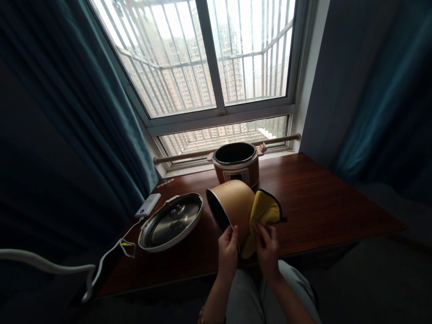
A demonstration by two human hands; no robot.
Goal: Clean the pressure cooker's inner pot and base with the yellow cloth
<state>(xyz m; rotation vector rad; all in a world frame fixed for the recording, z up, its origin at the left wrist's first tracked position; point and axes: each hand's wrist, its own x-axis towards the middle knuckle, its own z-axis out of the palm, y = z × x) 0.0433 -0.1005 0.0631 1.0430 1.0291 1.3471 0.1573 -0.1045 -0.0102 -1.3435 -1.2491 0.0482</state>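
My left hand [228,249] grips the rim of a gold inner pot [234,202] with a dark inside. The pot is tipped on its side, its mouth facing left. Bunched in my right hand [267,245] is a yellow cloth [265,209] with a dark edge, pressed against the pot's base end. Behind the pot stands the pressure cooker body [236,171], upright and without its lid, with a panel on its front. The round lid [172,222] lies on the table to the left, its metal underside facing up.
The brown wooden table [320,193] reaches to the window sill. A white power bank [147,205] with a white cable [110,249] lies at its left edge. A rail [189,155] crosses the window behind the cooker. Blue curtains [84,90] hang at both sides.
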